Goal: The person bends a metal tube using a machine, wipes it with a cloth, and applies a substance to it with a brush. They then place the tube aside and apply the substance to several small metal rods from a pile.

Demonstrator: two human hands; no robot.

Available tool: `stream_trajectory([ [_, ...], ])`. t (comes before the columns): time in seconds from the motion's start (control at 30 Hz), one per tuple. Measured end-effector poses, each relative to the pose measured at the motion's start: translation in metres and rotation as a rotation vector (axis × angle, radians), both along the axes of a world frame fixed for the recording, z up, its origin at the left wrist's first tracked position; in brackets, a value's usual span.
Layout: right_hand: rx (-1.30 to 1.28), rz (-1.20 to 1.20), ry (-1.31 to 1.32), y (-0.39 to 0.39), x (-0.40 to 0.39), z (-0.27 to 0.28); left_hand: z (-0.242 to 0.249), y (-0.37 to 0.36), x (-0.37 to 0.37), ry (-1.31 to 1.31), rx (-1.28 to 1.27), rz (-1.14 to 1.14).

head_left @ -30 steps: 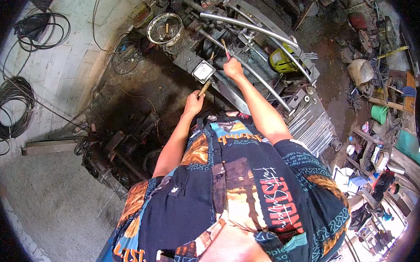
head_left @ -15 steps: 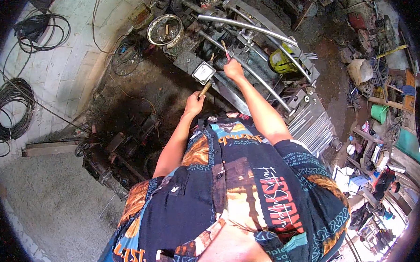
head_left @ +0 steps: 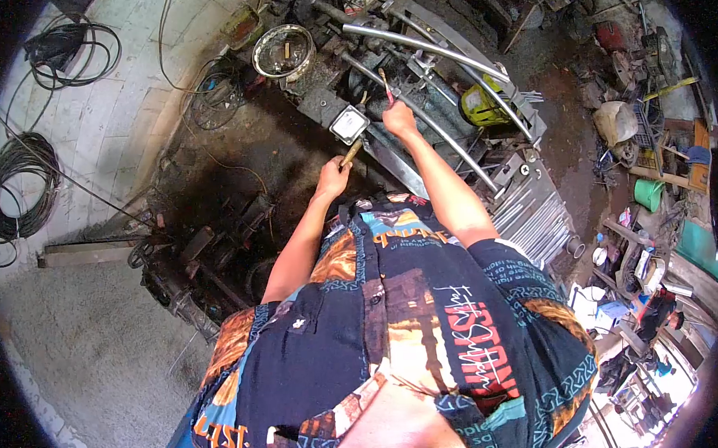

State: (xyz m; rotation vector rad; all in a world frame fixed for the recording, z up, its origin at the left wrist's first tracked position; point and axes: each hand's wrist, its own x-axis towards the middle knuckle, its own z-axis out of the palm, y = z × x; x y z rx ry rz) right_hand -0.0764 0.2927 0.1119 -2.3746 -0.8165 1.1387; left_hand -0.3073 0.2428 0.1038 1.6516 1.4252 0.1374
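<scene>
Head view, square-faced hammer (head_left: pixel 349 125), wooden handle

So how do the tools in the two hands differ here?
The hammer in the left hand has a broad, square, pale metal head on a wooden handle; the red-handled tool in the right hand is thin and rod-like. The hammer's head points away from the body at a slant, while the red-handled tool stands nearly upright above the fist. Both are gripped in a closed fist over the curved metal tubes.
</scene>
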Motion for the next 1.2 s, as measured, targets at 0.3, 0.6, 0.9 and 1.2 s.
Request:
stream_trajectory([
  [0.3, 0.009, 0.012, -0.007, 0.006, -0.005, 0.001, -0.006, 0.009, -0.009, -0.008, 0.014, -0.021],
  [0.6, 0.027, 0.017, 0.006, 0.012, -0.012, 0.008, -0.005, 0.015, -0.015, -0.001, 0.03, -0.02],
  [0.9, 0.046, 0.017, -0.021, 0.018, -0.02, 0.0, -0.012, 0.021, -0.022, -0.034, 0.045, -0.012],
  [1.2, 0.027, 0.029, -0.021, 0.018, -0.021, 0.004, -0.023, 0.024, -0.025, -0.034, 0.005, -0.013],
])
